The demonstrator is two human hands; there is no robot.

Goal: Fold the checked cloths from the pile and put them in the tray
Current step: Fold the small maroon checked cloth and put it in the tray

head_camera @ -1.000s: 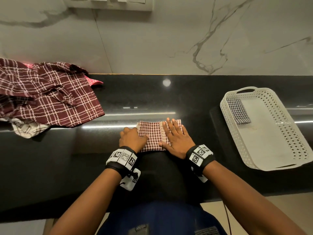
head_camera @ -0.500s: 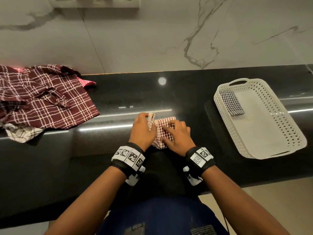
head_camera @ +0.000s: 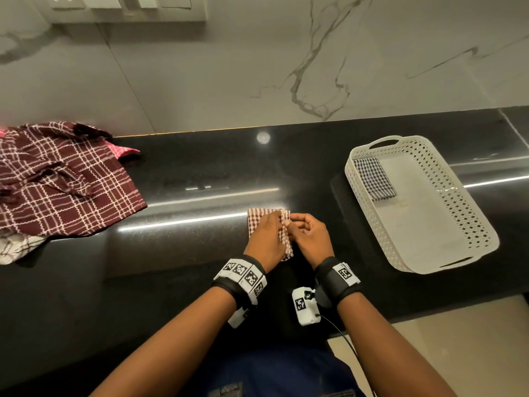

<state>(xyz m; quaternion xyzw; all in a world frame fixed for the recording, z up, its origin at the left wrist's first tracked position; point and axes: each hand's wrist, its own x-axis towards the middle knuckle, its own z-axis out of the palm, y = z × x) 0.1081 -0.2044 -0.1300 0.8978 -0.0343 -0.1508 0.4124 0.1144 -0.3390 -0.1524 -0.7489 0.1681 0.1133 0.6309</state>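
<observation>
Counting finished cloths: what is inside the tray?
One folded dark-checked cloth lies in the tray's far left corner; the rest of its floor shows bare. Anything under that cloth is hidden.

Black polished stone counter (head_camera: 200, 173), super glossy, runs the whole width. You can see long strip-light reflections (head_camera: 200, 196) streaked across it plus one round lamp reflection (head_camera: 263, 137) near the back edge. Behind it the wall (head_camera: 229, 67) is pale marble-look slab with grey veins (head_camera: 312, 90) wandering down the right half, and a thin seam running diagonally on the left. Up top there's a white switch plate (head_camera: 128, 7) with sockets, partly cut off by the frame. Bottom right corner shows a bit of beige floor (head_camera: 458, 339) past the counter edge. Lighting is dim and warm overall, kind of yellowish
</observation>
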